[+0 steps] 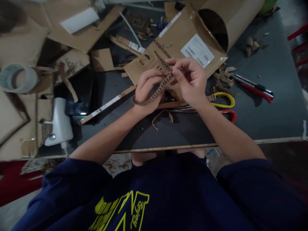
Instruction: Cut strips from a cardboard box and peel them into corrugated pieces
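Observation:
A narrow corrugated cardboard strip with its ridges bared runs between my two hands, its lower end curving across the left palm and wrist. My left hand has its fingers curled round the strip's middle. With thumb and forefinger, my right hand pinches it further up, and the far end sticks out past those fingers. Below the hands lie a thin torn cardboard scrap and scissors with a yellow and a red handle loop, their blades partly covered. Behind the hands rests a printed cardboard sheet with a white label.
A red utility knife lies at right, near a large cardboard tube. At left are a tape roll, a white glue gun-like device, a dark phone-like slab and cardboard pieces. The table's front edge runs before my body.

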{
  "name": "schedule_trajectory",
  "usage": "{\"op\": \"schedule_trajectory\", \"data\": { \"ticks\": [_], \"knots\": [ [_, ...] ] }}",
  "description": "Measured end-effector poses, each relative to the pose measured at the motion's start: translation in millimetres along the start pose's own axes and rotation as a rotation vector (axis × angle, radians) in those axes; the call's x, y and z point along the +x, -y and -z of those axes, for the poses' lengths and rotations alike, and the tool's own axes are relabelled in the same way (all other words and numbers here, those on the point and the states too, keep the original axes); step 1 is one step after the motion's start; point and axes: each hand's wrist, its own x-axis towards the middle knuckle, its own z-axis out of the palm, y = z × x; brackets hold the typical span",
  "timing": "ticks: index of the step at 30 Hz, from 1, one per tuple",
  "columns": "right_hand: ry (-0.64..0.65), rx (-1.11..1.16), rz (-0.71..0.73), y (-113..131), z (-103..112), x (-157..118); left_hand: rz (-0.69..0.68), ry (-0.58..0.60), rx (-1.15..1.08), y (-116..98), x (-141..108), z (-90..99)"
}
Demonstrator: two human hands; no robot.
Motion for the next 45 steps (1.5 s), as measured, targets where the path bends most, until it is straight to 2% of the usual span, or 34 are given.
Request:
{"op": "schedule_trajectory", "data": {
  "ticks": [2,4,9,11,14,17,21,29,33,39,42,45],
  "knots": [
    [-0.029,0.009,0.005,1,2,1,0.026,-0.02,-0.035,2,1,-3.2],
    [-0.013,0.004,-0.003,5,4,1,-0.011,-0.036,-0.039,4,1,-5.4],
    [0.248,-0.142,0.045,14,7,-2,-0.102,-0.039,-0.014,14,1,-3.9],
    [0.287,-0.217,0.098,14,8,-3,-0.182,-0.028,0.016,18,2,-2.0],
    [0.26,-0.254,0.123,12,9,-3,-0.317,-0.062,0.101,22,3,-0.8],
    [0.244,-0.257,0.073,10,9,-2,-0.382,-0.15,0.184,21,2,-1.6],
    [0.21,-0.128,0.013,9,4,-5,-0.488,-0.171,0.223,21,2,-1.2],
    [0.184,0.074,-0.165,8,-2,-5,-0.589,-0.207,0.31,20,0,1.6],
    [0.188,0.164,-0.137,11,1,-4,-0.609,-0.205,0.33,20,-1,1.2],
    [0.141,-0.041,-0.084,16,1,-6,-0.588,-0.234,0.353,28,1,3.2],
    [0.068,-0.197,-0.027,10,1,-9,-0.554,-0.221,0.349,31,1,5.6],
    [0.068,-0.336,0.062,7,4,-11,-0.53,-0.193,0.358,32,0,7.3]
  ]
}}
